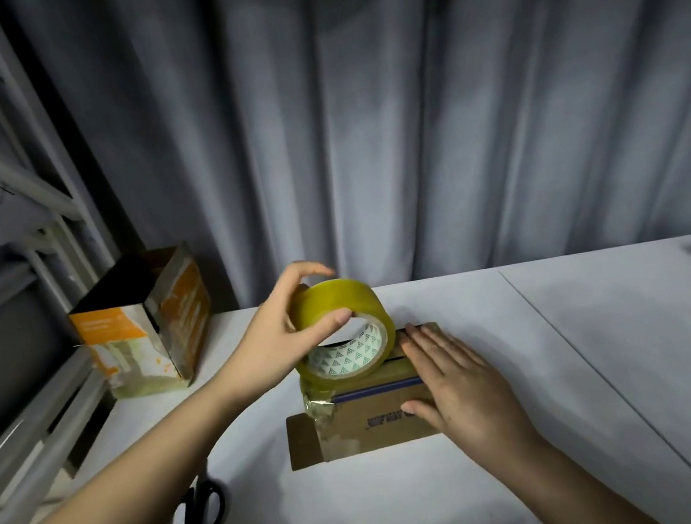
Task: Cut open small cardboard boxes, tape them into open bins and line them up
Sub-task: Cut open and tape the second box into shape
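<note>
Left hand: gripping yellow tape roll, thumb across its outer band, roll held on top of brown cardboard box. Right hand: flat, fingers straight, pressing box's right side. Box mid-table. Taped orange bin standing far left. Scissors lying near left forearm.

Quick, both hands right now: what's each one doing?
Left hand: grips the tape roll above the cardboard box.
Right hand: open, fingers straight, pressing flat on the box.
</note>
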